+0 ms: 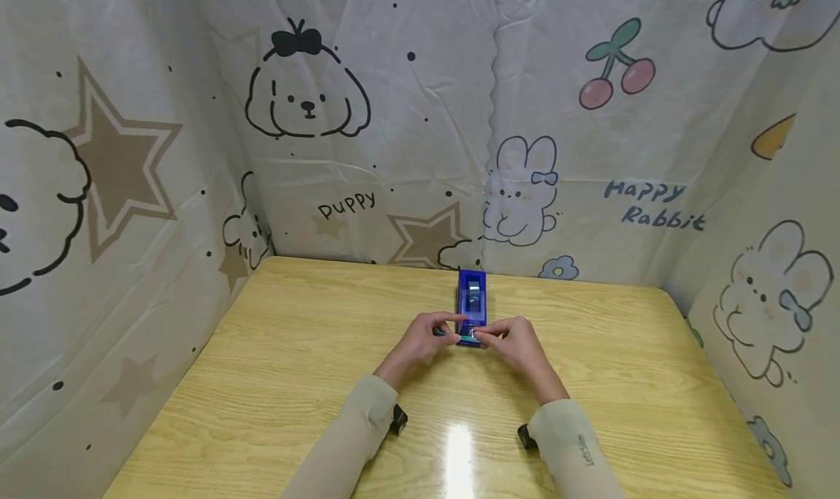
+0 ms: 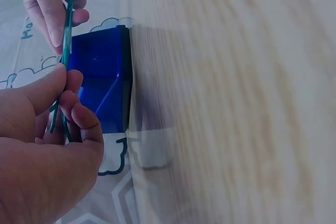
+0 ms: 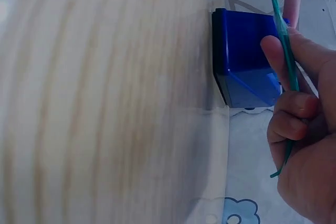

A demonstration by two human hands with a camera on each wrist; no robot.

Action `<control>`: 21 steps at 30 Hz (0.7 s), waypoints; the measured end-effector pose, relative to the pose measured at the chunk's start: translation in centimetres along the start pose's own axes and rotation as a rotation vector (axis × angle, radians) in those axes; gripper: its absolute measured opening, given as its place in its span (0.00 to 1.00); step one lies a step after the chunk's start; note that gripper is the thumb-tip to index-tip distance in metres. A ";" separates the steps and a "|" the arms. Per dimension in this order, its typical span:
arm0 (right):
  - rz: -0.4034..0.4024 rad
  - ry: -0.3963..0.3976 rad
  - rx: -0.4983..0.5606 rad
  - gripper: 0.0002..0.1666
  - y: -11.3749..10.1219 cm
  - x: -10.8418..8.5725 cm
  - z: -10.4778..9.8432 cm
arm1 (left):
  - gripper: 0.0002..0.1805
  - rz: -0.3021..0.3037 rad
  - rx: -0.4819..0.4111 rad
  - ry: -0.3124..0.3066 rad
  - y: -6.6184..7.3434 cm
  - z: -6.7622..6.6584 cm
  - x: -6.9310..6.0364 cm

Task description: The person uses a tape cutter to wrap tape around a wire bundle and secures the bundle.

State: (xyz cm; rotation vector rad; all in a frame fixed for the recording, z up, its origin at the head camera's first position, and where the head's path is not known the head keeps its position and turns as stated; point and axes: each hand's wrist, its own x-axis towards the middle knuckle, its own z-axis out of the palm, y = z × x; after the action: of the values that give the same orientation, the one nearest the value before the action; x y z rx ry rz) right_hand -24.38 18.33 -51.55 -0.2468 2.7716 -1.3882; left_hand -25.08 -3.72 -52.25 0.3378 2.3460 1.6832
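Observation:
A thin green strip (image 1: pixel 467 338) is stretched between both hands just in front of a blue tape dispenser (image 1: pixel 482 302). My left hand (image 1: pixel 423 340) pinches its left part between thumb and fingers; in the left wrist view, two loose green ends stick out below those fingers. My right hand (image 1: pixel 520 344) pinches the right part, and a bent green end shows under its curled fingers in the right wrist view. A clear, shiny piece, seemingly tape (image 2: pixel 67 38), lies along the strip between the hands. The dispenser holds a roll of tape (image 1: pixel 474 295).
The wooden table (image 1: pixel 315 324) spreads out around the hands. A printed cloth (image 1: pixel 420 120) hangs behind it and along both sides. The dispenser stands near the table's back edge. Black straps (image 1: pixel 397 419) show at the sleeve cuffs.

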 end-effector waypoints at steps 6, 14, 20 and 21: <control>0.021 -0.073 -0.096 0.16 0.4 -0.2 0.2 | 0.24 0.006 0.052 0.006 -0.4 0.1 0.1; 0.009 -0.055 -0.156 0.06 -0.3 0.0 -0.2 | 0.24 0.012 0.058 0.002 -0.5 0.0 -0.1; 0.022 -0.069 -0.147 0.07 -0.1 -0.1 -0.1 | 0.25 0.012 0.061 -0.004 -0.6 -0.1 -0.2; 0.023 -0.061 -0.143 0.06 0.0 -0.1 -0.1 | 0.25 0.013 0.062 -0.006 -0.6 0.0 -0.2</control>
State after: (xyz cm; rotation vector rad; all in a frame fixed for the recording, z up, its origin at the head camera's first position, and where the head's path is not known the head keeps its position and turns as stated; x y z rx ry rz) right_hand -24.26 18.43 -51.55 -0.2562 2.8172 -1.1589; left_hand -24.94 -3.98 -52.85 0.3699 2.4004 1.6158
